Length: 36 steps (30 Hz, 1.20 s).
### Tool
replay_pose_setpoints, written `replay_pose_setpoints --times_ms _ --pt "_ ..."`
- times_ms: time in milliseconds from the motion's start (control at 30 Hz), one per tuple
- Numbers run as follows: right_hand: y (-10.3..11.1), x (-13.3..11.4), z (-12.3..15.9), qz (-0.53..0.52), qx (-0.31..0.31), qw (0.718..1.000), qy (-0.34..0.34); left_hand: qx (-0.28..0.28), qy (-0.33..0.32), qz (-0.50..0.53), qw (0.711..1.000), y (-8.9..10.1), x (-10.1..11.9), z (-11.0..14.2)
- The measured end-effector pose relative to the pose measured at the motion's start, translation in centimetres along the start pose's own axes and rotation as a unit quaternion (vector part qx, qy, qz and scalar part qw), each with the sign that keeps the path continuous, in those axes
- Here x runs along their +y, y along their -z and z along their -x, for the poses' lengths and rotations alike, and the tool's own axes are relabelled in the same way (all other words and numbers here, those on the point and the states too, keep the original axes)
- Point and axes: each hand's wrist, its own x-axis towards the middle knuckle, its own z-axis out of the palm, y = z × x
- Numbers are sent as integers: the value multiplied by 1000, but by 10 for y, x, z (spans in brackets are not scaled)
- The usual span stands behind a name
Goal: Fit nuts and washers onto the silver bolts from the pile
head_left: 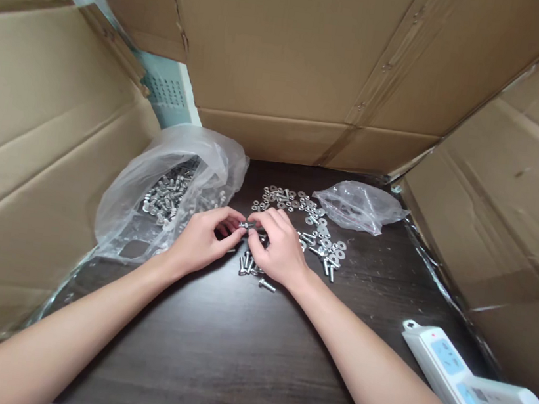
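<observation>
My left hand [205,236] and my right hand [279,246] meet at the middle of a dark wooden table [230,349]. Both pinch a small silver bolt [245,225] between their fingertips. Under and beside the hands lie several loose bolts [266,285] and a scatter of washers [290,198]. To the left, a large clear plastic bag [171,196] lies open with many bolts inside. A smaller clear bag [361,206] rests at the right of the washers.
Cardboard walls [32,151] enclose the table on the left, back and right. A white power strip [464,386] lies at the near right corner.
</observation>
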Motion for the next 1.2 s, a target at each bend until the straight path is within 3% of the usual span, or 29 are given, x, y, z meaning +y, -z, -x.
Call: replay_pose_setpoints --times_ms 1200 --pt "-1 1 -1 -18 -9 1000 -2 0 -12 -11 1000 1 4 -1"
